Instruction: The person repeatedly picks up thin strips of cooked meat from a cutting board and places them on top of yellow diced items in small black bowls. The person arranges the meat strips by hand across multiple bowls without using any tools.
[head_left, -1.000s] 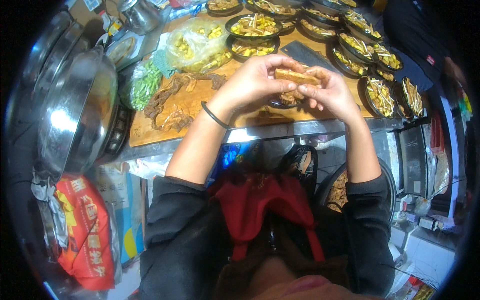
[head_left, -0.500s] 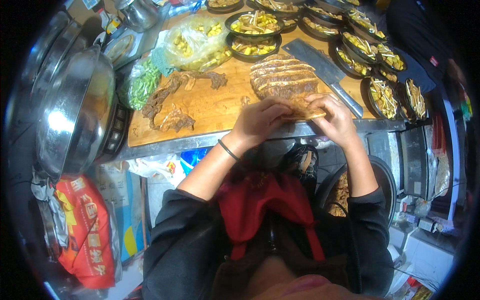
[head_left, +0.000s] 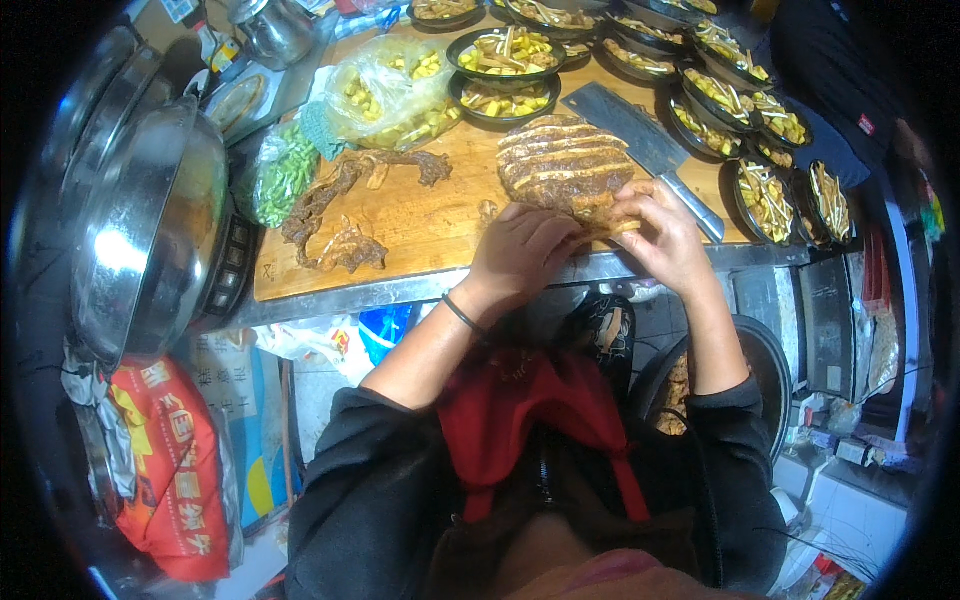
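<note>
At the near edge of the wooden cutting board [head_left: 430,245], both of my hands hold a piece of brown cooked meat [head_left: 598,222]. My left hand [head_left: 525,255] covers its left end, the fingers closed over it. The thumb and fingers of my right hand [head_left: 662,235] pinch its right end, where a paler part shows. Just beyond lies a stack of cooked meat slices [head_left: 562,160], dark with pale stripes, touching or nearly touching the held piece. A broad cleaver [head_left: 630,130] rests to its right, handle toward me. Dark meat strips [head_left: 335,195] lie on the board's left.
Black bowls [head_left: 505,55] of yellow cubes and pale strips crowd the far and right side, some stacked. Plastic bags of yellow cubes [head_left: 395,90] and green vegetables [head_left: 285,170] stand far left. A large steel bowl [head_left: 150,240] is left; a dark tub [head_left: 765,390] stands below right.
The held meat has turned from a flat, broad face to a narrower, bunched shape. My left hand has tilted over it, fingers further down; my right hand has shifted only slightly.
</note>
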